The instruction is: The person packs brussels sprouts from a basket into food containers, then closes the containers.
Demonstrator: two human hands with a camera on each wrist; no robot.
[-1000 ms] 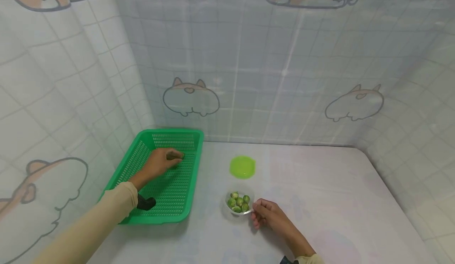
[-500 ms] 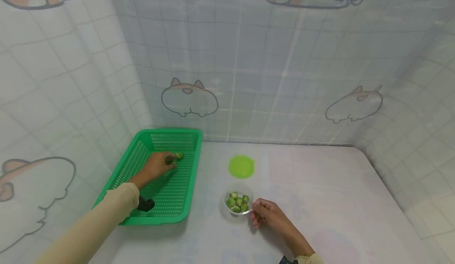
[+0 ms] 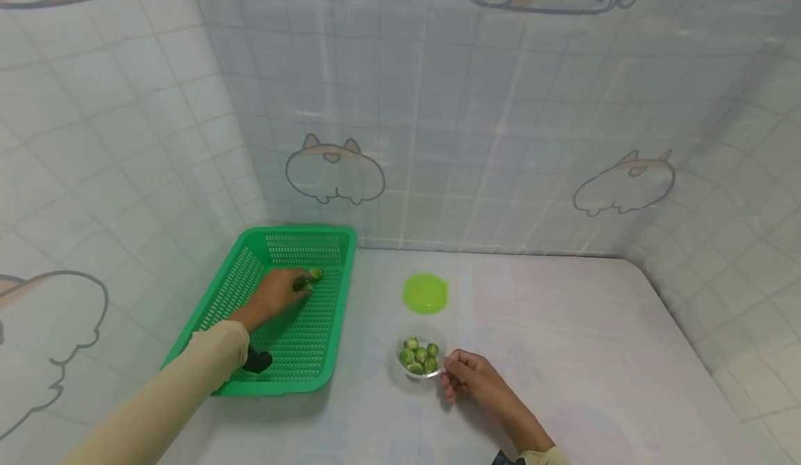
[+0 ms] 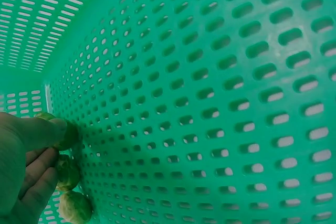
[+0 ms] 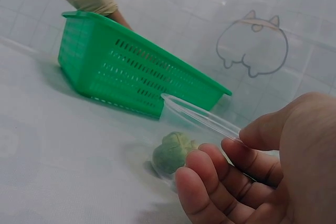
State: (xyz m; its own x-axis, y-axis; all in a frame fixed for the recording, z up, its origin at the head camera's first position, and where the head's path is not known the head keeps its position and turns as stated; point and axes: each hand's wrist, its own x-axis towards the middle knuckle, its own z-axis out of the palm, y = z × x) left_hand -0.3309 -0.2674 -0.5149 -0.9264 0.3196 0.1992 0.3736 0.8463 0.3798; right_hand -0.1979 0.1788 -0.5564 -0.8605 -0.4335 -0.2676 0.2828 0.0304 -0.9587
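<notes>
Tons of room toward the right edge of the tabletop, but the green basket walls off the back left corner.

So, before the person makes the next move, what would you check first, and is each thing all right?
1. Cup held: ok. The right hand pinches the rim of the clear cup.
2. Cup uncovered: ok. Its top is open, with sprouts inside.
3. Green disc out of the way: ok. The disc lies on the table, apart from the cup.
4. More sprouts within reach: ok. The left hand is among sprouts in the basket.
5. Firm hold on a basket sprout: cannot tell. The thumb covers part of one, but the grip is hidden.
</notes>
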